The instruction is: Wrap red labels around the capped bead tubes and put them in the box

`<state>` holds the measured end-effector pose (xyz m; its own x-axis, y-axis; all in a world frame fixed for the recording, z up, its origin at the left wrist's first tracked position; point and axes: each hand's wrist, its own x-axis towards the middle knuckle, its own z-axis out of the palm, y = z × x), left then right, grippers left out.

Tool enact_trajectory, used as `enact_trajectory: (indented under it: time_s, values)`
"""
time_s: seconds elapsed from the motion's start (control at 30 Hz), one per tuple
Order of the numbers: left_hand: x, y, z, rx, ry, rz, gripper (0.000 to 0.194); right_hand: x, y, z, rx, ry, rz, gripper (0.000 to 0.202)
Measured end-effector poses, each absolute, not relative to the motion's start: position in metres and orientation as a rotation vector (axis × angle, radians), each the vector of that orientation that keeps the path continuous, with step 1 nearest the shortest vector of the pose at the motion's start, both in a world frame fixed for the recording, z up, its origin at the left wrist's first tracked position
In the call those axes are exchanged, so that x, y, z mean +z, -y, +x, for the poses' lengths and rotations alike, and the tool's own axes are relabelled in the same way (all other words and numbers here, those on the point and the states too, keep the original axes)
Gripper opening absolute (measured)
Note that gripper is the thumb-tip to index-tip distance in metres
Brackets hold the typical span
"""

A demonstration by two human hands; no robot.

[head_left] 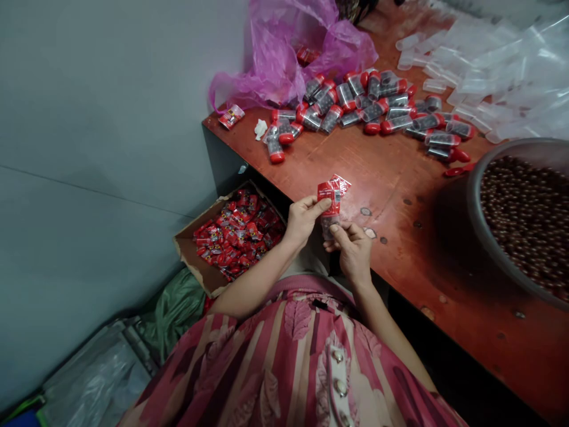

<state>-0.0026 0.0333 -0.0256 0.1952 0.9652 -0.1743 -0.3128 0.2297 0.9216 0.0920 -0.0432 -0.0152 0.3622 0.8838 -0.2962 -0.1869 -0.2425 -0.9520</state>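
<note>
Close to the table's front edge, my left hand [303, 220] pinches a red printed sleeve [328, 191] between thumb and fingers. My right hand [355, 252] grips the lower end of a small clear tube of dark balls [329, 225]. The tube's upper part is hidden by the sleeve; I cannot tell how far it sits inside. Just behind, another red printed piece [341, 184] shows on the tabletop. Beyond both hands lie many red-capped tubes [331, 118] filled with dark balls.
A large tub [475, 178] of brown balls stands right on the red table [427, 279]. Empty clear tubes [438, 86] are heaped behind it. A pink plastic bag [275, 65] lies at the back left. Below left, a cardboard box [191, 261] holds red-wrapped tubes [240, 231].
</note>
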Motion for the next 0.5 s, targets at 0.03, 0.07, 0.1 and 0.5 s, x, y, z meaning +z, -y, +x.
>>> enact_trajectory:
  time_s: [0.03, 0.07, 0.1, 0.5]
  values:
    - [-0.0249, -0.0338, -0.0022, 1.111, -0.989, 0.943, 0.028, -0.0157, 0.0431, 0.0916, 1.157, 0.681, -1.472, 0.029]
    - [-0.0239, -0.0338, -0.0021, 1.136, -1.051, 1.026, 0.031, -0.0166, 0.0428, 0.0912, 1.153, 0.690, -1.476, 0.029]
    - [-0.0226, -0.0334, -0.0021, 1.159, -1.118, 1.131, 0.035, -0.0177, 0.0422, 0.0908, 1.144, 0.698, -1.472, 0.029]
    - [-0.0230, -0.0290, 0.0041, 1.176, -1.337, 1.661, 0.040, -0.0210, 0.0357, 0.0981, 1.178, 0.627, -1.355, 0.028]
